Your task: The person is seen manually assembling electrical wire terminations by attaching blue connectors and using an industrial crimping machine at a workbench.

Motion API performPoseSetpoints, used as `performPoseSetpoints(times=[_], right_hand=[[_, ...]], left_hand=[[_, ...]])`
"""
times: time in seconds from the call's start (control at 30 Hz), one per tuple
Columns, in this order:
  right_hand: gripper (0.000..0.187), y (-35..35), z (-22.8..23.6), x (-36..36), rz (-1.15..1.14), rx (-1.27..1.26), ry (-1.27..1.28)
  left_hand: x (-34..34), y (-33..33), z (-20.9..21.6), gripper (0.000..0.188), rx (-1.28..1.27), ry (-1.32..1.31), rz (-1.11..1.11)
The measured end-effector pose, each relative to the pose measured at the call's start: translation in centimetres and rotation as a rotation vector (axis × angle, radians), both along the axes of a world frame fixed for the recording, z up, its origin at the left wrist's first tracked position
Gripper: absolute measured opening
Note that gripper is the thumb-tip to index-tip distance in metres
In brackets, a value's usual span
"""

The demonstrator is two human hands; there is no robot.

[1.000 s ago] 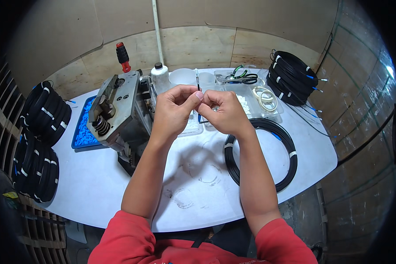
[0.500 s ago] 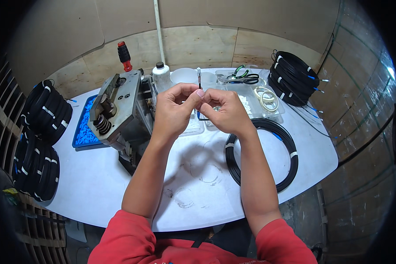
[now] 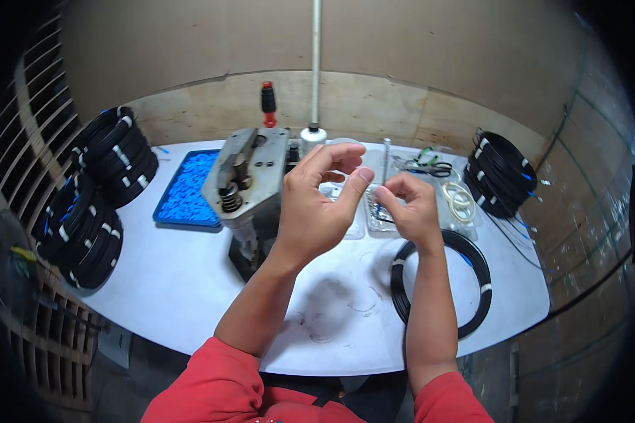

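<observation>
My right hand (image 3: 415,208) pinches a thin black cable between thumb and fingertips, its pale, clear-looking connector end (image 3: 386,149) pointing up. A bit of blue (image 3: 379,208) shows just under that grip. To its left, my left hand (image 3: 321,201) is raised with its fingers apart and nothing in it. Under my right forearm lies a coil of black cable (image 3: 483,271) tied with white bands. Behind the hands are clear trays (image 3: 356,227) of small parts, partly hidden.
A metal press (image 3: 261,180) stands left of my hands, beside a blue tray (image 3: 164,224) of small blue pieces. Banded cable coils are stacked at the far left (image 3: 113,158) and right (image 3: 501,176). Scissors (image 3: 437,169), cream tape rolls (image 3: 458,202) and a white bottle (image 3: 310,141) are behind.
My left hand has let go of the cable and opened, moving apart from the right hand, which still holds it. The whole view has shifted, with the table things appearing further right.
</observation>
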State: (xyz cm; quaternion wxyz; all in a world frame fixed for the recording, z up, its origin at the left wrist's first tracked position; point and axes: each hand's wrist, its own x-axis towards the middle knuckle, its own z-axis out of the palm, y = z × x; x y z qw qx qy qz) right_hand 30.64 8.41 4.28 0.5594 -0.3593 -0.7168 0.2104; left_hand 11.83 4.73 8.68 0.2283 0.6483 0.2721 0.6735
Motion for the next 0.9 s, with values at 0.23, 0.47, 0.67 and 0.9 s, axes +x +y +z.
performPoseSetpoints(times=[0.23, 0.47, 0.67, 0.9], right_hand=[[0.010, -0.1, -1.0, 0.0, 0.045, -0.041, 0.013], [0.010, -0.4, -3.0, -2.2, 0.023, -0.077, 0.018], [0.009, -1.7, -6.6, -3.0, -0.081, -0.130, 0.096], [0.008, -1.6, -9.0, -3.8, -0.084, -0.139, 0.052]], left_hand=[[-11.0, -0.8, 4.8, 0.020, 0.284, -0.010, 0.283], [-26.0, 6.5, -2.5, 0.022, -0.084, 0.156, 0.734], [-30.8, 12.5, -13.8, 0.023, -0.492, 0.518, 0.739], [-30.3, 14.1, -17.5, 0.026, -0.732, 0.971, 0.835]])
